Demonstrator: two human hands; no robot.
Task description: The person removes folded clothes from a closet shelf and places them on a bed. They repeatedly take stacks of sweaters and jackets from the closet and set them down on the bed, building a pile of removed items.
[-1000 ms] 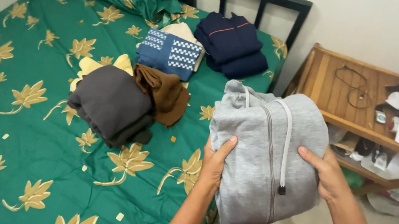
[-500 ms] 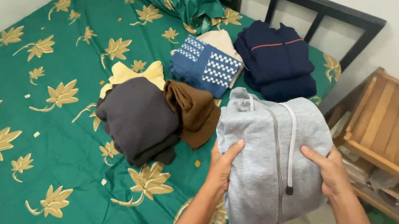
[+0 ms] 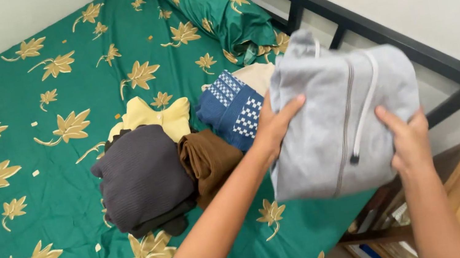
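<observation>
Since the earlier frames, the hoodie [image 3: 341, 123] has travelled up and away from me, from low over the near bed edge to high over the far corner, where it now covers the navy stack entirely. I hold it in the air with both hands: my left hand [image 3: 276, 124] is pinching its left edge, thumb on top and fingers hidden beneath, and my right hand [image 3: 409, 139] is pinching its lower right corner the same way. It is a folded grey fleece bundle, soft and thick; I judge it light but floppy, likely to sag or unfold if taken at one point, so the two side edges are the right places to grip. Its long axis runs from me toward the headboard [image 3: 348, 19], tilted a little right, with the hood end pointing at the rail and the zip and white cord running along that axis. Below and left of it on the bed [image 3: 33, 180] lie a blue patterned fold [image 3: 232, 107], a brown fold [image 3: 207, 161], a dark grey stack [image 3: 143, 184] and a yellow piece [image 3: 162, 115].
</observation>
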